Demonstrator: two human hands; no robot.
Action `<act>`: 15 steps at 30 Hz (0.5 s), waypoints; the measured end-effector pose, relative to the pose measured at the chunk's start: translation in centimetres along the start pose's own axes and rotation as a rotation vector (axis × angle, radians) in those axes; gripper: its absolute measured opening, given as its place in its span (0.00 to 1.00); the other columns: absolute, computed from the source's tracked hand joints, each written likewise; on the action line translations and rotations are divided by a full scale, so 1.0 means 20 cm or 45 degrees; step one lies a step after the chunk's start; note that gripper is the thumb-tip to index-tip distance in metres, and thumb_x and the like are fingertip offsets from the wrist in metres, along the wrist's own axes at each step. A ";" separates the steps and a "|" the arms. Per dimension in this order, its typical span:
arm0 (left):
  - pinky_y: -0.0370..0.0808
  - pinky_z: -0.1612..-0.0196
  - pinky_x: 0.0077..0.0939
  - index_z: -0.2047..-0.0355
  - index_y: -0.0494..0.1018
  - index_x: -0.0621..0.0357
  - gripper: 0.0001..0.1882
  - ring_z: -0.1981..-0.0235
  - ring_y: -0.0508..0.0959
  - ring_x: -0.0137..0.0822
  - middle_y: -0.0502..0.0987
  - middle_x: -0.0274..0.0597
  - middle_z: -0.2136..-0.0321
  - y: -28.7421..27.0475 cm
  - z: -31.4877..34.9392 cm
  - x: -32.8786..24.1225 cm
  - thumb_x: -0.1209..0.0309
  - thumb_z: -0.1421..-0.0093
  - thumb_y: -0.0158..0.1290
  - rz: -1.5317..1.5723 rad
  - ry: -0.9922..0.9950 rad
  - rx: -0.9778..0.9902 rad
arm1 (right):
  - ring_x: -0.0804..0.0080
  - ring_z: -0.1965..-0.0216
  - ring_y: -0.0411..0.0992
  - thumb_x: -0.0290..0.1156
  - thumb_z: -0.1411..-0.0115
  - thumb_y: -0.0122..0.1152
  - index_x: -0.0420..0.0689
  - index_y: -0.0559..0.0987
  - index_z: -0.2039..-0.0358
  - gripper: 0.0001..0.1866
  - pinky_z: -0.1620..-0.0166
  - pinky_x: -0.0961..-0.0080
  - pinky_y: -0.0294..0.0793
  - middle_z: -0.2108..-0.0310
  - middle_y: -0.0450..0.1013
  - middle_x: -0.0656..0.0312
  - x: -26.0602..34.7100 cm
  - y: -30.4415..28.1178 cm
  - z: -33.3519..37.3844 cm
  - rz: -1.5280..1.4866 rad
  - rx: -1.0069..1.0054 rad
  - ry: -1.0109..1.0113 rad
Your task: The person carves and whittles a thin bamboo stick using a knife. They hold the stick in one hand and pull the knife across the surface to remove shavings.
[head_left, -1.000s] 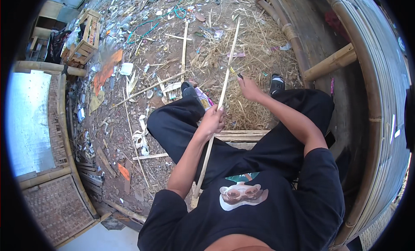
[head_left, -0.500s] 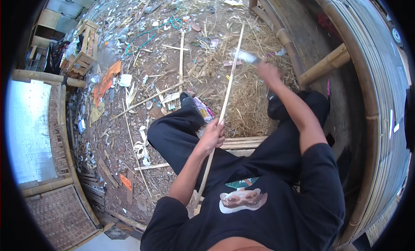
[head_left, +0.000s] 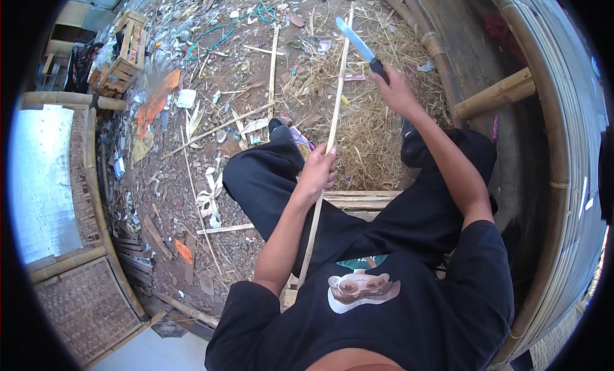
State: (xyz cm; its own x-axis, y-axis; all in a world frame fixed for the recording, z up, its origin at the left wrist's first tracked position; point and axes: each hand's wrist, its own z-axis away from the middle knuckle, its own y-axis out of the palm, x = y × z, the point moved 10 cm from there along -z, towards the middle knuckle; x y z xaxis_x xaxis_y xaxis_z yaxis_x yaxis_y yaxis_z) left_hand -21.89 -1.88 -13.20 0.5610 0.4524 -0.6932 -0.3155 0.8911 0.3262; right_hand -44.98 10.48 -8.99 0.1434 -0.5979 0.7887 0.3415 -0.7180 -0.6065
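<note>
My left hand [head_left: 318, 171] is closed round a long, thin, pale bamboo strip [head_left: 338, 93]. The strip slants from beside my lap up and away over the ground, its lower end near my left elbow. In my right hand [head_left: 398, 93] is a knife [head_left: 356, 39], gripped by its black handle. Its bright blade points up and left, and its tip lies close to the strip's far end. Whether blade and strip touch, I cannot tell. Under the strip lies a heap of straw-like shavings [head_left: 371, 141].
Loose sticks [head_left: 272, 70] and litter cover the dirt to the left. A wooden crate [head_left: 126, 51] stands at the far left, near an orange scrap [head_left: 160, 99]. Bamboo poles [head_left: 495, 94] border the right side. Pale bamboo pieces [head_left: 361, 201] lie between my legs.
The knife, blurred before, now shows sharply and sits higher, with its blade raised. My left hand still grips the strip, slightly higher in view. The whole view has shifted a little.
</note>
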 end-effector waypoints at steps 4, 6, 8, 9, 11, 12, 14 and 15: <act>0.50 0.89 0.15 0.60 0.65 0.57 0.08 0.91 0.52 0.17 0.54 0.24 0.86 -0.03 -0.01 -0.03 0.68 0.35 0.44 -0.256 0.133 -0.124 | 0.58 0.75 0.70 0.43 0.45 0.55 0.38 0.73 0.68 0.18 0.68 0.64 0.66 0.78 0.71 0.51 0.07 0.07 0.15 -0.030 0.165 -0.066; 0.52 0.88 0.16 0.55 0.65 0.59 0.10 0.90 0.55 0.18 0.57 0.25 0.86 -0.04 -0.03 -0.03 0.68 0.35 0.43 -0.290 0.195 -0.113 | 0.58 0.77 0.69 0.41 0.47 0.56 0.38 0.73 0.68 0.17 0.69 0.65 0.66 0.80 0.70 0.52 0.06 0.08 0.22 0.001 0.174 -0.073; 0.55 0.88 0.17 0.51 0.66 0.60 0.14 0.90 0.58 0.19 0.61 0.26 0.85 -0.03 -0.03 -0.04 0.69 0.35 0.43 -0.333 0.259 -0.092 | 0.53 0.77 0.71 0.39 0.49 0.56 0.37 0.75 0.72 0.15 0.69 0.63 0.68 0.81 0.71 0.49 0.03 0.14 0.30 0.137 0.343 -0.031; 0.57 0.87 0.19 0.51 0.67 0.61 0.14 0.89 0.60 0.20 0.63 0.30 0.85 -0.04 -0.02 -0.05 0.69 0.36 0.45 -0.396 0.278 -0.137 | 0.48 0.75 0.72 0.37 0.52 0.56 0.36 0.76 0.78 0.15 0.68 0.59 0.70 0.81 0.72 0.45 0.05 0.14 0.32 0.241 0.319 -0.067; 0.60 0.85 0.22 0.52 0.69 0.63 0.15 0.89 0.62 0.21 0.66 0.33 0.85 -0.05 -0.05 -0.04 0.70 0.37 0.46 -0.463 0.300 -0.172 | 0.47 0.74 0.73 0.37 0.53 0.57 0.35 0.76 0.78 0.15 0.66 0.58 0.71 0.81 0.72 0.44 -0.05 0.25 0.33 0.293 0.339 -0.089; 0.63 0.82 0.22 0.52 0.69 0.63 0.15 0.86 0.64 0.22 0.67 0.33 0.84 -0.05 -0.04 -0.09 0.70 0.38 0.47 -0.724 0.500 -0.235 | 0.46 0.73 0.73 0.37 0.53 0.57 0.34 0.77 0.79 0.15 0.65 0.57 0.72 0.81 0.72 0.42 -0.04 0.29 0.34 0.343 0.374 -0.123; 0.66 0.79 0.23 0.53 0.70 0.64 0.15 0.84 0.66 0.23 0.68 0.34 0.82 -0.01 -0.01 -0.15 0.71 0.38 0.47 -0.986 0.700 -0.296 | 0.46 0.72 0.74 0.36 0.54 0.57 0.33 0.77 0.80 0.15 0.63 0.58 0.73 0.80 0.72 0.42 -0.01 0.35 0.35 0.391 0.380 -0.125; 0.67 0.77 0.25 0.54 0.71 0.65 0.14 0.83 0.69 0.27 0.70 0.40 0.82 -0.01 0.01 -0.17 0.72 0.39 0.48 -1.039 0.680 -0.360 | 0.46 0.71 0.74 0.35 0.54 0.57 0.33 0.77 0.80 0.15 0.63 0.58 0.74 0.79 0.73 0.42 -0.03 0.37 0.35 0.403 0.385 -0.007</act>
State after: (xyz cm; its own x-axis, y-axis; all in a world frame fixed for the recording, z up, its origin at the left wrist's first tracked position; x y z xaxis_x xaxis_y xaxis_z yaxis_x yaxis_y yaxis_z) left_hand -23.61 -3.51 -10.87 0.2928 -0.4268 -0.8557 -0.1971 0.8487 -0.4908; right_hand -36.03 7.99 -13.20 0.2899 -0.7692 0.5695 0.5364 -0.3622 -0.7623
